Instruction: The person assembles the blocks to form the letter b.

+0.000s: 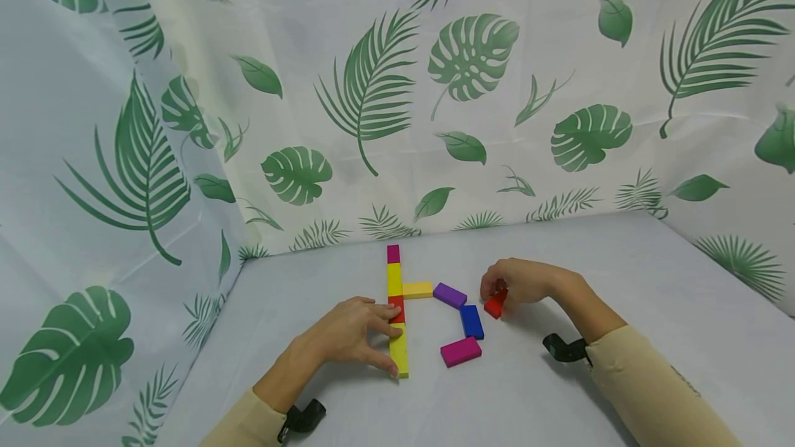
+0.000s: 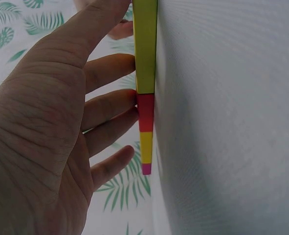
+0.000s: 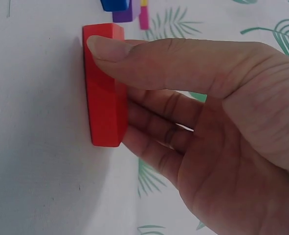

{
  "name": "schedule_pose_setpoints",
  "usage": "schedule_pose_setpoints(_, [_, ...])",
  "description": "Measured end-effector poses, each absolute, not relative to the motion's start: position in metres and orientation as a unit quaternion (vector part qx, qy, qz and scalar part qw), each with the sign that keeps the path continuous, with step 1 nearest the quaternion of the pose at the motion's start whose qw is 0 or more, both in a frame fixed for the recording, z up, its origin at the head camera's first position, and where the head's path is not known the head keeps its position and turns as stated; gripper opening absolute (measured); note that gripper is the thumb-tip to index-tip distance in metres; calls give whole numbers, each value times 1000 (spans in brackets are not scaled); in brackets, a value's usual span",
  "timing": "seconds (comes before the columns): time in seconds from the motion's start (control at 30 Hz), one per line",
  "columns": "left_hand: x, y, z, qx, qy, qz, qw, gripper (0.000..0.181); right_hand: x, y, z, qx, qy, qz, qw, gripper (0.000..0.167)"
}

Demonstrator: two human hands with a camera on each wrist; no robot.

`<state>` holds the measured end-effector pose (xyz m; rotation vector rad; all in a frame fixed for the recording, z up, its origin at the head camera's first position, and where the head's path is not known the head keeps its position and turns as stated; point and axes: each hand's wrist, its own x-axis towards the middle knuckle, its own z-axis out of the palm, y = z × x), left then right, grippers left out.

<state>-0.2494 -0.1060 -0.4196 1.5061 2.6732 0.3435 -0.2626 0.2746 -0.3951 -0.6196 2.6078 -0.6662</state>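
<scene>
A straight row of blocks runs front to back on the table: a magenta block [image 1: 393, 254] at the far end, a yellow block [image 1: 394, 279], a red block [image 1: 397, 301], then a yellow stretch [image 1: 400, 357] nearest me. My left hand [image 1: 350, 330] touches the left side of this row with fingertips and thumb, fingers spread and mostly straight. To the right, my right hand [image 1: 518, 281] pinches a second red block [image 3: 102, 107] between thumb and fingers, at or just above the table. That block sits right of a blue block [image 1: 472, 322].
From the row's right side, an orange-yellow block [image 1: 417, 290], a purple block [image 1: 450, 295], the blue block and a magenta block [image 1: 461, 352] form a curve. Leaf-patterned cloth [image 1: 385, 192] stands behind and beside the pale table [image 1: 298, 274].
</scene>
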Motion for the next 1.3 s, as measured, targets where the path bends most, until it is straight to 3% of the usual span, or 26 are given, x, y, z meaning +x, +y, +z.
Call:
schedule_pose_setpoints(0.77, [-250,-106,-420,495,861,116,22,72,-263,272,-395,-232,918,-244,210,36])
schedule_pose_setpoints(1.0, [-250,-107,-420,495,861,117,19,72,-265,272,-394,-233,916,-247,213,28])
schedule_pose_setpoints(1.3, [-250,-107,-420,495,861,113,18,72,-268,271,-391,-228,932,-234,157,25])
